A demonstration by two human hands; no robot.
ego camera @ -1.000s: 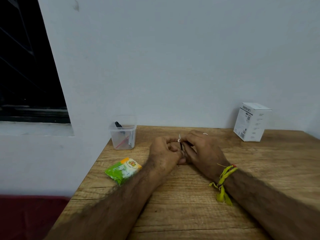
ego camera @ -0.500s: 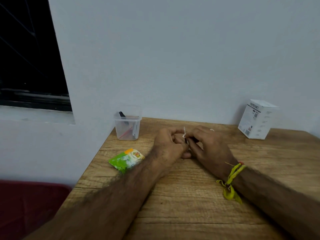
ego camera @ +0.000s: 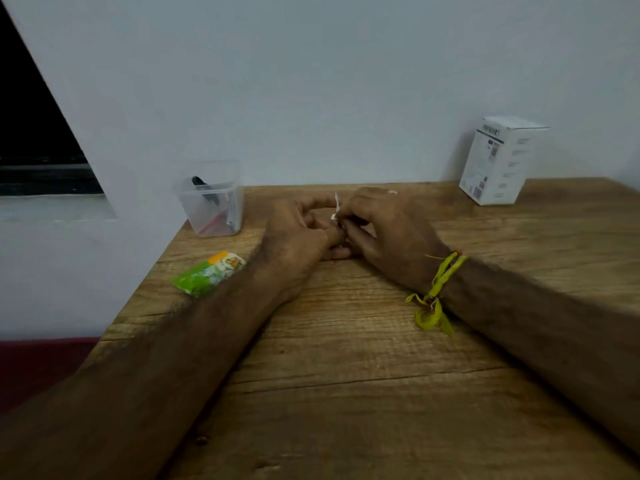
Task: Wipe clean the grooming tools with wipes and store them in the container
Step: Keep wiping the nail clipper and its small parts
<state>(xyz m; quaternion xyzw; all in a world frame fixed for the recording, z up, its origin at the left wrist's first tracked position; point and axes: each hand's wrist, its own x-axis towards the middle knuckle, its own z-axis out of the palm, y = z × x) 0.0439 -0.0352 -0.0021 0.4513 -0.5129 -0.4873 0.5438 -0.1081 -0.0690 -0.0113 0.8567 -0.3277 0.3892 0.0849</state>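
Both hands meet at the middle of the wooden table (ego camera: 346, 341). My left hand (ego camera: 298, 233) has its fingers curled around a small tool that is almost wholly hidden. My right hand (ego camera: 384, 233) pinches a small white wipe (ego camera: 336, 207) against that tool. A clear plastic container (ego camera: 212, 202) stands at the table's back left corner with a black-handled tool and a few other grooming tools in it. A green wipes packet (ego camera: 207, 273) lies flat on the table left of my left forearm.
A white cardboard box (ego camera: 500, 161) stands at the back right against the wall. The table's left edge runs close by the packet and container. A yellow thread band (ego camera: 436, 296) hangs from my right wrist.
The view has tilted and shifted a little. Both hands stay together at the table's middle, with only small finger movements on the wipe.
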